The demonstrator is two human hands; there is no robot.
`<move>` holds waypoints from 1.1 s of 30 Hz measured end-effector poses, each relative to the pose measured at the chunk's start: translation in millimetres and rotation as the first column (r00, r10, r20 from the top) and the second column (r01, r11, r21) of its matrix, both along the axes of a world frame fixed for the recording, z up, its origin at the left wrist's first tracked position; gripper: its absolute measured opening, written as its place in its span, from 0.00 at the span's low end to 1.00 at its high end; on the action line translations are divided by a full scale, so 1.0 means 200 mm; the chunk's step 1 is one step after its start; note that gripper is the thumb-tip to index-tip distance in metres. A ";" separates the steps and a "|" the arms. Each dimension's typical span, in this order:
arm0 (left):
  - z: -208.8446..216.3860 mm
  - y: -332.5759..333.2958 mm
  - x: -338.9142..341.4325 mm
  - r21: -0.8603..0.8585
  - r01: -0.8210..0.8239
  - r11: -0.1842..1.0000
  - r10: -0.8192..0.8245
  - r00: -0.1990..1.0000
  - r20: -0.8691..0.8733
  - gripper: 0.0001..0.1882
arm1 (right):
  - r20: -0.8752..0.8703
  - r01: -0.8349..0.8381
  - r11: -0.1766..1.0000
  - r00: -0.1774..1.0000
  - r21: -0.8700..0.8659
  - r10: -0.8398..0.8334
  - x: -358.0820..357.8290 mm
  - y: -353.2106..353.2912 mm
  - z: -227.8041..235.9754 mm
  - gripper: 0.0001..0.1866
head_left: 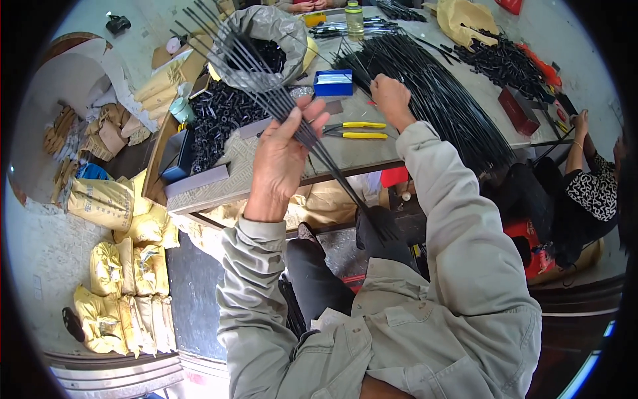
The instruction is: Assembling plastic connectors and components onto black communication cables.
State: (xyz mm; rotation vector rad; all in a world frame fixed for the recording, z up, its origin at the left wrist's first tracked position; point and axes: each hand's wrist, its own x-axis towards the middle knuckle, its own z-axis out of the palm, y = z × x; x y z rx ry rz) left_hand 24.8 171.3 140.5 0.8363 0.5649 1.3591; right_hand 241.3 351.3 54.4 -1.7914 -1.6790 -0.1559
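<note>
My left hand (282,156) holds a fanned bundle of thin black rods (335,171), pinched between thumb and fingers. The rods slant from the upper left down toward my lap. Over the near-left edge of a large pile of long black rods (442,96), my right hand (392,100) is closed, knuckles up; whatever its fingers grip is hidden. Just below that hand, pliers with yellow handles (364,124) lie on the table (362,149). A blue box (333,82) with pale thin pieces inside stands between my hands.
Small black tubular parts (222,120) are heaped at the left, beside a grey sack (292,40) of black parts. A green-capped bottle (354,23) stands at the back. More black parts (498,60) and a dark red box (518,112) lie right, near another person's arm (577,143). Yellow bags (106,269) line the left floor.
</note>
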 end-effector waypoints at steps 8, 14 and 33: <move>0.02 0.00 0.02 -0.001 -0.008 1.000 0.008 1.000 0.002 0.17 | -0.109 0.113 0.993 0.987 -0.026 -0.115 0.12 0.09 0.12 0.12; 0.03 0.08 0.08 -0.001 -0.027 1.000 0.027 0.999 0.020 0.17 | -0.289 0.041 0.994 0.957 0.102 -0.010 0.17 0.07 0.21 0.12; 0.12 0.36 0.24 0.051 -0.236 0.970 0.241 0.952 -0.189 0.13 | 0.189 -0.498 0.768 0.866 0.402 0.463 -0.22 -0.55 0.53 0.08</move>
